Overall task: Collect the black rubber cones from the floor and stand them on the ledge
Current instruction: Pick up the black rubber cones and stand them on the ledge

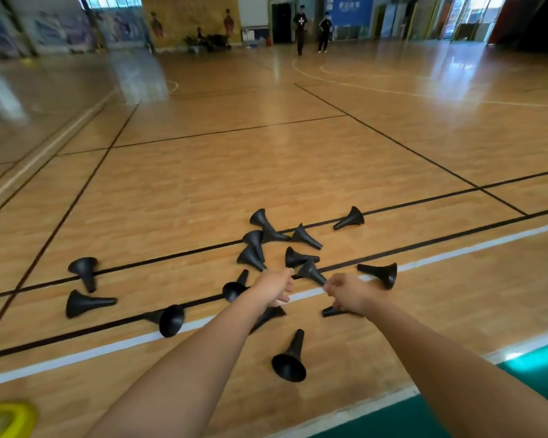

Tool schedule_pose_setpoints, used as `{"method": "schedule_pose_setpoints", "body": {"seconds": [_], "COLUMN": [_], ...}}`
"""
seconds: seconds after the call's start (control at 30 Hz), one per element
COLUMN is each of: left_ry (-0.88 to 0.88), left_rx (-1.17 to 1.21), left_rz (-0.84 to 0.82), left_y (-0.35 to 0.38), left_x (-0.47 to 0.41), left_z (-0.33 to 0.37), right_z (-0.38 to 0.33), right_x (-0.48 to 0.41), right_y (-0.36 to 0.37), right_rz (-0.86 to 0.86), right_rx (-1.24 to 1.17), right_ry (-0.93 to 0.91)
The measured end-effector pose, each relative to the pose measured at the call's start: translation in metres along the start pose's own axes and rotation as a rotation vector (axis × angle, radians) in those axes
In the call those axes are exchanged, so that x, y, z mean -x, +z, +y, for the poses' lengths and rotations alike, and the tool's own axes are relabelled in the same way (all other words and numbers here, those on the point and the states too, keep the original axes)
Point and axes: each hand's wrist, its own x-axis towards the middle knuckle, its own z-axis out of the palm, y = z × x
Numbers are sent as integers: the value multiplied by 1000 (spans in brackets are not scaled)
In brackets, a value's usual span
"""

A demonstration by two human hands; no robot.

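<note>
1. Task thing: black rubber cones [253,257], all tipped on their sides and scattered over the wooden floor [203,184]. Densest clump just ahead of both hands, strays well apart to the left and nearer the camera. None on a ledge; no ledge in view.
2. One pinched cone [309,270]: narrow tip nipped between fingertips of the right hand [345,294], flared base pointing away. Lifted or dragging, cannot tell.
3. The left hand [274,287]: fingers curled, knuckles against the clump. Holding anything or not, cannot tell. Another cone poking out beneath the wrist, maybe only lying there.
4. Handling, judged: light, flexible rubber, grippy rather than slippery, no breakage risk. Best taken by the slim neck. Flared base probably wide enough to stand steady.
5. Stage, judged: early, nearly everything left to gather.
6. Around: white line [76,361] under the cones, green strip [456,415] near right, blurred yellow object [4,418] near left, two people [299,23] far off.
</note>
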Motion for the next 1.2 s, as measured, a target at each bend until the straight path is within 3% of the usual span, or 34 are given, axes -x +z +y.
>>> {"method": "schedule_pose_setpoints", "body": {"seconds": [0.2,0.47,0.9,1.2], "left_ry": [-8,-53,-200,-337], "left_rx": [-25,-95,-68,2], "left_rz": [18,67,-21,-102], "left_y": [27,38,50,24], "left_x": [-34,-73,-124,-207], "left_z": [50,83,34,9], "right_z": [10,27,60,40], "right_x": [-41,-82,-137,-194], "right_y": [-54,-77,-48,-20], "right_rz": [107,44,-86,-151], "right_rx": [-54,-111,-219,-247], "right_ry": [-92,-26,160,262]}}
